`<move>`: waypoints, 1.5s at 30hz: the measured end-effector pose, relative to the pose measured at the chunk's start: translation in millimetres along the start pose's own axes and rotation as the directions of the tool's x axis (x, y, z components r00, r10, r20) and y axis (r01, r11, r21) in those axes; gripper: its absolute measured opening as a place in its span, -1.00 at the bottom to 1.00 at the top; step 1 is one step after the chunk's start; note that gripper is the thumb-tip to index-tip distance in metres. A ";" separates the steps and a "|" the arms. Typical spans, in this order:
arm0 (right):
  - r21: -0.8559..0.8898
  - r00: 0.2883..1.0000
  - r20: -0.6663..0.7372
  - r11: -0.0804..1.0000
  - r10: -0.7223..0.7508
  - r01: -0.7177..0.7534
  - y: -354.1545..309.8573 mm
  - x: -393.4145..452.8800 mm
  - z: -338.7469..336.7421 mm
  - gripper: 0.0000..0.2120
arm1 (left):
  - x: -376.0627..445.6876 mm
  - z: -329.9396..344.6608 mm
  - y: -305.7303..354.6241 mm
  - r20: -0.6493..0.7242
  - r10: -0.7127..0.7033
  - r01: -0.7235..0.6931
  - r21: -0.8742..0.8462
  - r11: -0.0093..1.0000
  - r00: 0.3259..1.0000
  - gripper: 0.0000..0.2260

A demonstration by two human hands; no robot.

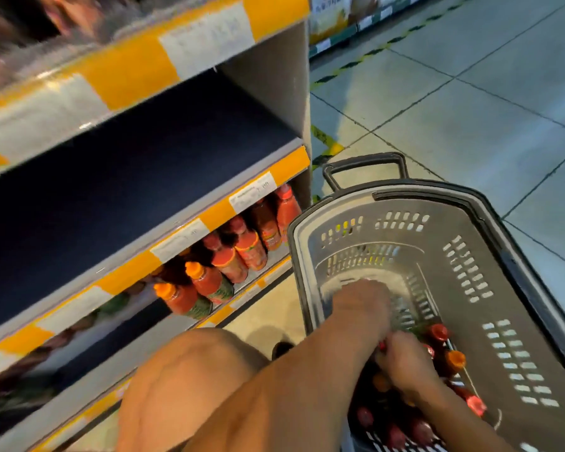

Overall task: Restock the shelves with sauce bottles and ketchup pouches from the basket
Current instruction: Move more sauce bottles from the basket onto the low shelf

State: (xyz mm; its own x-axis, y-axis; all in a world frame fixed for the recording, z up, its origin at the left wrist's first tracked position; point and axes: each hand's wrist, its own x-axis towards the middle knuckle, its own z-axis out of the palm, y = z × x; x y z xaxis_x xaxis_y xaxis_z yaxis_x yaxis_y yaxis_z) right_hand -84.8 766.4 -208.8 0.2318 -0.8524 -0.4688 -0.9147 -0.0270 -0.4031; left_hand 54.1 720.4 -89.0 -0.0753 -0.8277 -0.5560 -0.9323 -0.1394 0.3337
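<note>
Hands reach down into a grey basket (470,203) on the tiled floor (470,109). Right hand (405,363) lies over red sauce bottles (450,360) heaped at its near end; left hand (362,308) is beside it, blurred. Whether either grips a bottle cannot be told. More bottles (229,259) stand on a low shelf (190,230), left of the basket

Dim indoor light; glare on floor tiles (470,102); heavy motion blur at shelves (137,177), wide-angle edge distortion.
</note>
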 end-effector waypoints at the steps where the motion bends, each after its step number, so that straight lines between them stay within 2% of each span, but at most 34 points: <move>1: 0.002 0.999 -0.044 1.000 -0.013 0.013 -2.7 -2.8 -5.7 -0.95 | -9.8 -7.5 -2.5 -0.067 0.010 -0.012 -0.029 1.000 0.998 -0.75; 4: 0.063 0.982 -0.183 0.996 -0.047 0.059 -19.1 -17.8 -32.2 -0.93 | -39.2 -36.3 -13.2 -0.175 -0.008 -0.026 -0.190 0.981 0.985 -0.78; 7: 0.081 0.963 -0.267 0.994 -0.046 0.071 -34.5 -37.7 -68.7 -0.88 | -77.5 -68.5 -27.8 -0.314 -0.023 -0.121 -0.432 0.894 0.949 -0.81; 11: 0.153 0.899 -0.437 0.986 0.010 0.063 -58.9 -67.1 -113.0 -0.83 | -151.6 -93.2 -58.2 -0.547 -0.048 -0.369 -0.625 0.688 0.836 -0.80; 14: 0.305 0.845 -0.531 0.943 0.055 0.130 -91.4 -93.2 -140.4 -0.76 | -215.3 -99.3 -92.1 -0.613 -0.098 -0.496 -0.713 0.496 0.784 -0.81; 15: 0.321 0.826 -0.561 0.933 0.051 0.160 -104.0 -100.7 -149.1 -0.75 | -237.9 -99.1 -104.4 -0.637 -0.121 -0.525 -0.715 0.462 0.761 -0.81; 16: 0.347 0.812 -0.582 0.918 0.050 0.192 -118.2 -108.7 -158.5 -0.66 | -260.7 -98.4 -117.3 -0.667 -0.142 -0.549 -0.700 0.456 0.732 -0.82; 18: 0.374 0.782 -0.624 0.880 0.004 0.293 -147.3 -128.1 -173.3 -0.40 | -304.8 -95.1 -143.1 -0.727 -0.180 -0.569 -0.645 0.510 0.662 -0.83; 20: 0.352 0.742 -0.666 0.847 -0.073 0.399 -182.5 -151.9 -184.7 -0.30 | -347.7 -90.4 -168.1 -0.774 -0.213 -0.577 -0.597 0.558 0.596 -0.84; 22: 0.291 0.684 -0.710 0.812 -0.171 0.506 -224.6 -179.0 -192.3 -0.39 | -385.2 -82.6 -191.3 -0.786 -0.262 -0.572 -0.595 0.564 0.559 -0.82; 24: 0.216 0.607 -0.736 0.746 -0.299 0.629 -266.0 -204.6 -194.3 -0.59 | -412.5 -71.1 -210.3 -0.765 -0.340 -0.568 -0.638 0.520 0.548 -0.79; 26: 0.205 0.554 -0.714 0.628 -0.429 0.750 -303.4 -223.7 -186.9 -0.77 | -431.4 -58.7 -226.2 -0.738 -0.411 -0.541 -0.673 0.504 0.535 -0.80; 28: 0.241 0.541 -0.650 0.530 -0.534 0.813 -337.0 -235.7 -171.5 -0.87 | -441.8 -46.5 -240.2 -0.697 -0.468 -0.496 -0.717 0.490 0.544 -0.87; 30: 0.267 0.549 -0.575 0.495 -0.607 0.827 -363.8 -235.0 -148.7 -0.97 | -443.5 -36.3 -254.3 -0.647 -0.530 -0.431 -0.762 0.484 0.548 -0.83; 32: 0.318 0.605 -0.471 0.516 -0.642 0.795 -385.1 -223.1 -119.8 -0.91 | -435.8 -25.2 -271.5 -0.590 -0.610 -0.351 -0.807 0.476 0.530 -0.79; 37: 0.297 0.759 -0.189 0.701 -0.623 0.649 -416.3 -172.8 -39.7 -0.92 | -393.1 0.6 -310.8 -0.404 -0.752 -0.181 -0.913 0.365 0.521 -0.88; 42: 0.216 0.891 -0.106 0.864 -0.442 0.454 -426.3 -119.1 27.9 -0.85 | -345.8 0.1 -339.7 -0.348 -0.776 0.006 -0.911 0.413 0.526 -0.85; 45: 0.139 0.915 -0.104 0.906 -0.389 0.401 -429.1 -94.8 52.8 -0.81 | -311.9 1.0 -355.0 -0.324 -0.801 0.083 -0.905 0.418 0.503 -0.88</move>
State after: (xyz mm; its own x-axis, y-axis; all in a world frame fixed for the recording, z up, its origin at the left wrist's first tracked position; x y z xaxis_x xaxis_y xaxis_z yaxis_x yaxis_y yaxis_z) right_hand 303.2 886.4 -32.9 0.5335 -0.8241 -0.1904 -0.6897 -0.2936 -0.6619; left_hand 408.2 1028.5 -34.8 0.8237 -0.4806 -0.3008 -0.0757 -0.6190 0.7817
